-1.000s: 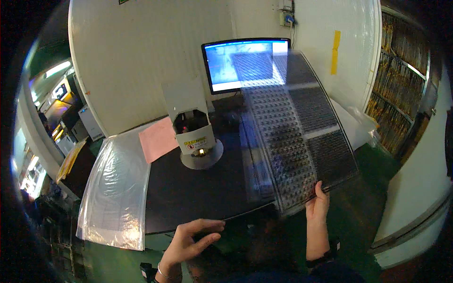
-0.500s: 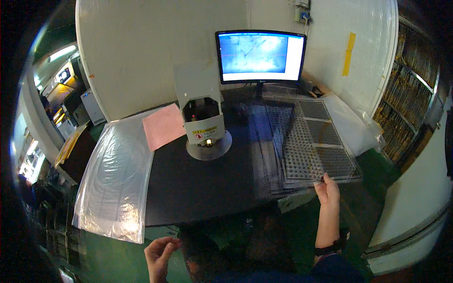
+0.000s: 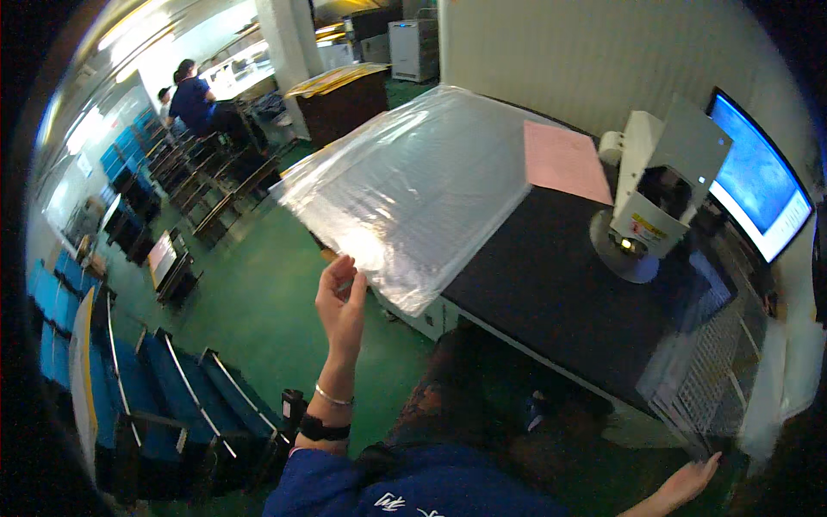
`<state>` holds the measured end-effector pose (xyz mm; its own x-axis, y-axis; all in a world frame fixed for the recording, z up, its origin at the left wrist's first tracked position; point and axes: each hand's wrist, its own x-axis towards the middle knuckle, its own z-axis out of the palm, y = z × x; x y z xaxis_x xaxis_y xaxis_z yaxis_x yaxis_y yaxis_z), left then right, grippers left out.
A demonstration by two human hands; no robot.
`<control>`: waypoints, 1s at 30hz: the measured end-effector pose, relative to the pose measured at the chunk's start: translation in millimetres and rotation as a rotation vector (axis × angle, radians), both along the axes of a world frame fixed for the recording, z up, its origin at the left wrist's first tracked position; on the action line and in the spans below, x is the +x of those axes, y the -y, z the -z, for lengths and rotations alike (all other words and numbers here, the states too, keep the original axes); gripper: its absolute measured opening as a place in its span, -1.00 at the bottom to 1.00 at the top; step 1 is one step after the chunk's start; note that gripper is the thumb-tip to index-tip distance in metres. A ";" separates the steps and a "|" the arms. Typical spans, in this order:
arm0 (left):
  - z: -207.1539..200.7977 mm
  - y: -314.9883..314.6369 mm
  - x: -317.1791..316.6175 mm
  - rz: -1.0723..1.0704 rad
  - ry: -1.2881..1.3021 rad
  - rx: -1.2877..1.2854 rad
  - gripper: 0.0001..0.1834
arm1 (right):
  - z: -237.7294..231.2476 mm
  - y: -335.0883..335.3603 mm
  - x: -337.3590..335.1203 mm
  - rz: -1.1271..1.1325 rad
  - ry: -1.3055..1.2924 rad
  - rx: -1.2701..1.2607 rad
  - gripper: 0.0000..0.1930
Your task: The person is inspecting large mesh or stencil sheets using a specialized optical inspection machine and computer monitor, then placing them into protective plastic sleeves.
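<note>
My left grip was half curled, with thumb and fingertips at the near edge of the clear plastic sleeve; I could not tell if it pinched this edge or only met it. My right grip reached to the near end of the patterned film, and blur hid whether it was closed there. The sleeve lay at the left of the dark worktop, the film at the right, with the pink sheet and the pale device between; the lit monitor stood beside the device. In my judgement, thin plastic was best taken softly by its margin, and kept flat against creasing.
</note>
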<state>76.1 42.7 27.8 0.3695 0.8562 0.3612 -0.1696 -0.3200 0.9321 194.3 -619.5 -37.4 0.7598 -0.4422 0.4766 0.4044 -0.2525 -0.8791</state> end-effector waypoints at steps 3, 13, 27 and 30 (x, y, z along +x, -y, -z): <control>11.9 -32.7 -3.6 -0.218 -0.086 -0.027 -0.41 | -21.5 -82.3 -10.3 0.383 0.230 -0.683 -0.61; 27.1 -119.8 23.7 -0.090 -0.076 -0.191 -0.45 | -91.8 -277.6 30.7 -0.257 0.013 -0.148 -0.64; -21.2 -112.6 32.8 -0.097 -0.245 -0.029 -0.80 | -67.8 -298.7 47.6 -0.473 -0.127 -0.161 -0.82; -20.8 -106.4 32.9 -0.211 -0.295 0.165 -0.83 | -65.9 -297.3 47.3 -0.484 -0.110 -0.171 -0.81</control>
